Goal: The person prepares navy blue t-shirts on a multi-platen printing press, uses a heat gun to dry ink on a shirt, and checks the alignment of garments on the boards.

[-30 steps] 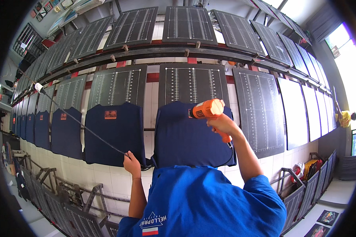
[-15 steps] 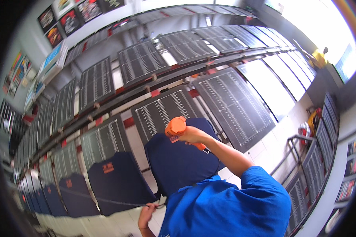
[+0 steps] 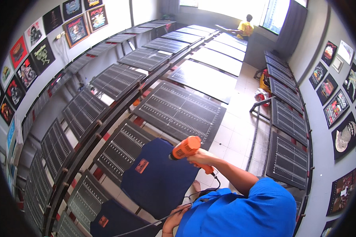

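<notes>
An orange heat gun (image 3: 188, 146) is gripped at its handle by my right hand (image 3: 201, 158), whose fingers wrap round it. Its dark nozzle points left, over a navy fabric piece (image 3: 162, 181) draped on a black marked board (image 3: 124, 148). A small orange-red print (image 3: 141, 166) shows on the fabric, left of the nozzle. Low in front of my body, my left hand (image 3: 177, 216) is closed on the black power cord (image 3: 140, 228), which loops up to the gun's handle. Some of its fingers are hidden. Another navy piece with a similar print (image 3: 103, 221) lies nearer, at the lower left.
Long rows of black marked boards (image 3: 180, 106) on metal rails run toward the window. More boards (image 3: 288, 118) stand along the right wall, beside a tiled floor (image 3: 233, 130). A person in yellow (image 3: 245, 29) is at the far end. Framed prints (image 3: 76, 31) hang on the walls.
My view has swung right toward the window. The heat gun has turned so its nozzle points left, and the print on the fabric now shows. My left hand keeps hold of the cord.
</notes>
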A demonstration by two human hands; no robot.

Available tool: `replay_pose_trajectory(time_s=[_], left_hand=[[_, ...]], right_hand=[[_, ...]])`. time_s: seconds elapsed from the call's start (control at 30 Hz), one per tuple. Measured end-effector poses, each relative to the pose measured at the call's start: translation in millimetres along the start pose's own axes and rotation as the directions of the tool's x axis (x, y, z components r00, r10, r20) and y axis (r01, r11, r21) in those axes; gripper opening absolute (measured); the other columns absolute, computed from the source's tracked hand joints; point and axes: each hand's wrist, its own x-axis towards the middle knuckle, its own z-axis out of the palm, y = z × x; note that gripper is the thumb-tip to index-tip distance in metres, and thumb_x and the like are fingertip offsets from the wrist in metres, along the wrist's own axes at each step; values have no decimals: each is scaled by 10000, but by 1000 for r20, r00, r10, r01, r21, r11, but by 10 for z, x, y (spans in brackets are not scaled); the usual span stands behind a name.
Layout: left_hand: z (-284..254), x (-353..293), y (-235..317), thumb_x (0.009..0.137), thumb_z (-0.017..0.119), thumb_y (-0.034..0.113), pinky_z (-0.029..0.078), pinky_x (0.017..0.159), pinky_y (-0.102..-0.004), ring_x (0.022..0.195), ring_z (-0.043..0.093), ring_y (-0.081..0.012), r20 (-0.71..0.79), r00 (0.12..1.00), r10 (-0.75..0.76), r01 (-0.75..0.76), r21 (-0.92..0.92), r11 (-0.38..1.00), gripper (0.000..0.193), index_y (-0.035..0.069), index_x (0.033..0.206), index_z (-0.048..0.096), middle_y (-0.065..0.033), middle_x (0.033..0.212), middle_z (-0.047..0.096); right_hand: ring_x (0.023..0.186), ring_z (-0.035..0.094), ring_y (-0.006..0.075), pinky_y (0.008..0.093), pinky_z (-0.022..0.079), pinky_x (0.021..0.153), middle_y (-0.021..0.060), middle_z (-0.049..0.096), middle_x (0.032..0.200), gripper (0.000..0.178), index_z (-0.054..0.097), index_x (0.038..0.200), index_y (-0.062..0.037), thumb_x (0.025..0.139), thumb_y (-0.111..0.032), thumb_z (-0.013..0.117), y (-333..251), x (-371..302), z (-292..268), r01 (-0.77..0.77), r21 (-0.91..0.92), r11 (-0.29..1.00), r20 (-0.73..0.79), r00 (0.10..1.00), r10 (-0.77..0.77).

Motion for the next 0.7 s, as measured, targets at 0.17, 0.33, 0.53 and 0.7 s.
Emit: replay_pose_trajectory(time_s=[0.17, 0.33, 0.53, 0.7], left_hand=[[330, 988, 722, 1001, 506, 313, 472, 951, -328, 1094, 610, -213, 99, 991, 90, -75, -143, 987, 398, 4, 1228, 611, -144, 1173, 661], [653, 2321, 1145, 1003, 513, 293, 456, 975, -303, 1114, 592, -198, 140, 964, 226, -189, -235, 953, 432, -43, 1270, 554, -133, 1177, 650], [1158, 3997, 2037, 1005, 469, 359, 449, 1032, -375, 1220, 545, -267, 238, 929, 285, -182, -377, 908, 527, -29, 1361, 447, -151, 1320, 556], [1368, 5185, 2799, 1028, 402, 365, 470, 1007, -361, 1191, 566, -241, 132, 938, 319, -214, -503, 837, 499, -1, 1365, 443, -140, 1310, 558]], right_hand=[[694, 593, 139, 311, 531, 583, 66, 600, 951, 373, 544, 1172, -41, 878, -263, 599, 872, -578, -1085, 93, 458, 884, -240, 970, 22], [772, 600, 181, 325, 553, 623, 108, 550, 1121, 569, 375, 1382, -49, 910, -329, 527, 1341, -1243, -2010, 436, 795, 421, -389, 900, -198], [682, 583, 170, 341, 538, 619, 83, 550, 1150, 688, 162, 1502, -109, 967, -395, 488, 1895, -1459, -2984, 599, 798, 65, -554, 772, -313], [674, 551, 116, 318, 457, 575, 25, 547, 1043, 710, 30, 1537, -235, 996, -454, 435, 1808, -1183, -3536, 511, 818, -262, -556, 588, -587]])
